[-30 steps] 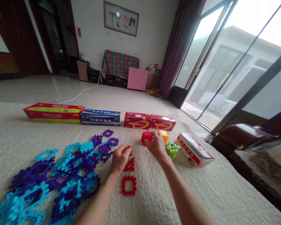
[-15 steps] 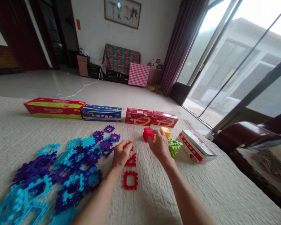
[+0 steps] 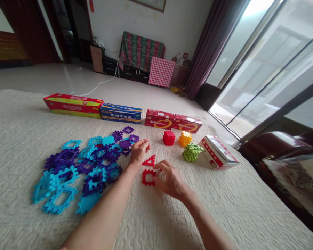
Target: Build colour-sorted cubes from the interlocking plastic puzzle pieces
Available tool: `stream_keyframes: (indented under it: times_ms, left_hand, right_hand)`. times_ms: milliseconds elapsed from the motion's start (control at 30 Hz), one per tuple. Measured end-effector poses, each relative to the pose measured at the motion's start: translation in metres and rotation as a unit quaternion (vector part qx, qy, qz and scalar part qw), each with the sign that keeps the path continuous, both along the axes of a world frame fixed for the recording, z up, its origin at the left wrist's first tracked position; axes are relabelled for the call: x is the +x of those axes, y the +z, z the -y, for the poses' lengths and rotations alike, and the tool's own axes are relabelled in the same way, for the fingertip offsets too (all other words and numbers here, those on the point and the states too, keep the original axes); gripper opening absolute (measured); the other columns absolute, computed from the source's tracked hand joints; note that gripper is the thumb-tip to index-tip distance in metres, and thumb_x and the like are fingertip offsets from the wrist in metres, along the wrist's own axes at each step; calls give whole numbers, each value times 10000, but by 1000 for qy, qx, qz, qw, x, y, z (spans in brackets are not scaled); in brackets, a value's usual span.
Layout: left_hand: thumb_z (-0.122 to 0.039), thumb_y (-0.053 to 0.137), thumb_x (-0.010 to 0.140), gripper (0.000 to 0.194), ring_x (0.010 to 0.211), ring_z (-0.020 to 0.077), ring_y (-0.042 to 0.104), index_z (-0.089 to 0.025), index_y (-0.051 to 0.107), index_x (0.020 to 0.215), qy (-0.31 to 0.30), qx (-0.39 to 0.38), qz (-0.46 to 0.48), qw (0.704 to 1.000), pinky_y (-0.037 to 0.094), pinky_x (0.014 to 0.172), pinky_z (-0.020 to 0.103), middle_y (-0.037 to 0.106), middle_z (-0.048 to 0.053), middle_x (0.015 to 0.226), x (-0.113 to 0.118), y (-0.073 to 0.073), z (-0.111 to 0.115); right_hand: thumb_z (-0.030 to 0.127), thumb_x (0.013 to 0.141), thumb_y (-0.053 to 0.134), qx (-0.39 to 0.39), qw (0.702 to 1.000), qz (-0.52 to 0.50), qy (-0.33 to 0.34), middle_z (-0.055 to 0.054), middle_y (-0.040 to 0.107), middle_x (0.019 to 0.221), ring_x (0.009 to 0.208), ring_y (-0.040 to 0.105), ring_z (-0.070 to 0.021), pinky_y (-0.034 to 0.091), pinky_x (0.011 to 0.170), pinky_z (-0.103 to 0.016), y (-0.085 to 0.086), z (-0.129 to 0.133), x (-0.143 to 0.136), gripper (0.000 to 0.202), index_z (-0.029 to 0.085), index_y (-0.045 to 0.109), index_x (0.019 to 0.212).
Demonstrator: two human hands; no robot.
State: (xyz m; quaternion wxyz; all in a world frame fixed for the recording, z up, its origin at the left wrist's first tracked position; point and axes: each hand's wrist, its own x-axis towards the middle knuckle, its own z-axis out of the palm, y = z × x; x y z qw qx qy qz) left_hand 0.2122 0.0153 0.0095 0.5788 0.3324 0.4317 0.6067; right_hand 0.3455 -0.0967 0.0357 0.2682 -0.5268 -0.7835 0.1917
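Observation:
My right hand [image 3: 169, 178], fingers apart and slightly blurred, is beside the right edge of a red square piece [image 3: 148, 177]. Just above that square lies a red triangular piece [image 3: 149, 160]. My left hand [image 3: 140, 151] is left of the triangle with its fingers curled together; whether anything is inside them is hidden. A red block stack [image 3: 169, 138], a yellow one [image 3: 185, 139] and a green one [image 3: 192, 152] stand farther off to the right. Purple pieces [image 3: 63, 158] and light blue pieces [image 3: 59, 200] are heaped on the left.
Along the far edge of the pale textured cover [image 3: 198, 215] stand a red-yellow box [image 3: 74, 106], a blue box [image 3: 121, 113] and two red boxes [image 3: 160, 119]. A white-red box [image 3: 219, 152] sits at the right, near a dark wooden armrest [image 3: 266, 149].
My right hand has moved from the red stack back toward me, to the red square, leaving the stack standing. My left hand stays near the triangle. The view has tilted down.

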Motion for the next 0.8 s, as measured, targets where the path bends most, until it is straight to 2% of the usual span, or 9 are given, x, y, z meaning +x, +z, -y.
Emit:
stream_keyframes:
  times_ms: [100, 167, 267, 367, 467, 567, 667, 733, 800]
  left_hand:
    - [-289, 649, 573, 274, 520, 90, 560, -139, 679, 801, 0, -1, -4, 1000, 408, 506, 196, 644, 2, 593, 0, 1, 1]
    - [-287, 652, 574, 272, 520, 91, 560, -139, 678, 800, -1, 1, -6, 1000, 407, 504, 195, 643, 3, 593, 1, 1, 2]
    - [-291, 656, 583, 272, 520, 92, 563, -139, 679, 807, -1, 5, -8, 1000, 409, 503, 197, 643, 4, 597, 1, -1, 1]
    - [-297, 657, 590, 272, 527, 97, 573, -140, 684, 810, -5, 5, -12, 1000, 415, 507, 200, 653, 12, 611, 1, -3, 0]
    - [-297, 655, 587, 270, 534, 100, 581, -143, 687, 807, -3, 5, -16, 1000, 415, 508, 200, 658, 14, 617, 1, -5, -1]
    - [-296, 658, 580, 275, 532, 103, 583, -144, 689, 807, -2, 4, -19, 1000, 415, 506, 201, 658, 13, 610, 2, -6, -2]
    - [-296, 661, 583, 278, 538, 105, 588, -143, 688, 813, -5, 3, -21, 1000, 417, 510, 203, 662, 17, 616, 2, -7, -3]
    - [-296, 659, 584, 276, 539, 106, 589, -143, 688, 812, -8, 2, -21, 1000, 417, 511, 204, 663, 18, 616, 2, -6, -3]
    - [-294, 658, 581, 272, 533, 104, 585, -142, 688, 805, -9, 0, -20, 1000, 414, 509, 205, 658, 17, 610, 1, -5, -2]
  right_hand:
    - [167, 678, 680, -11, 998, 40, 47, -68, 578, 1062, 952, 545, -188, 467, 843, -339, 1, 7, -3, 388, 198, 600, 1056]
    - [169, 696, 675, 1, 996, 65, 62, -72, 569, 1110, 1014, 520, -204, 446, 893, -365, 2, 9, -4, 412, 209, 589, 1097]
    - [185, 790, 615, 23, 993, 78, 83, -69, 579, 1115, 1024, 515, -201, 425, 914, -369, 3, 10, -4, 313, 214, 587, 1100]
    - [214, 909, 477, 35, 994, 54, 94, -69, 598, 1071, 985, 535, -177, 433, 878, -325, 1, 10, -2, 186, 202, 586, 1059]
    - [225, 966, 345, 41, 998, 15, 42, -48, 608, 880, 787, 561, -141, 445, 737, -265, -5, 5, 4, 238, 177, 578, 969]
    - [243, 975, 310, 46, 998, -17, -42, -21, 602, 769, 651, 552, -122, 418, 641, -237, -9, -4, 16, 267, 168, 564, 1003]
    - [243, 965, 309, 45, 995, -3, -88, -31, 631, 781, 672, 581, -132, 421, 642, -233, -8, -17, 30, 286, 172, 580, 1022]
    - [241, 947, 325, 56, 992, 25, -113, -61, 640, 859, 755, 604, -153, 441, 701, -251, -8, -23, 38, 288, 166, 591, 1030]
    - [259, 929, 358, 66, 982, 51, -168, -100, 625, 959, 823, 609, -175, 453, 754, -281, -9, -26, 42, 301, 144, 574, 1103]
